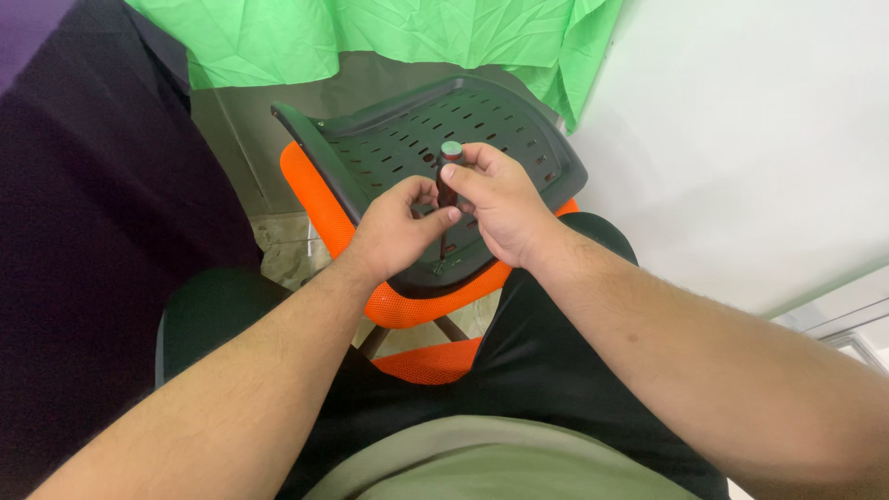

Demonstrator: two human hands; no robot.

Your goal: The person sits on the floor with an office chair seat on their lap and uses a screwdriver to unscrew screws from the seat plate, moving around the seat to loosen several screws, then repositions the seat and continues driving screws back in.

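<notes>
Both arms are reaching forward, the right hand (pixel 495 199) gripping a dark red screwdriver with a green cap (pixel 448 176) upright while the left hand (pixel 398 227) is pinching its shaft over the black slotted plastic chair back (pixel 417 130).

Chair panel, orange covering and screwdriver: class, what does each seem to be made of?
Chair panel: likely moulded plastic, matt black, with rows of vent slots. Orange covering: looks like woven mesh fabric, its fine grid showing. Screwdriver, held by both hands: dark handle probably plastic with a green cap; shaft mostly hidden, presumably metal.
</notes>
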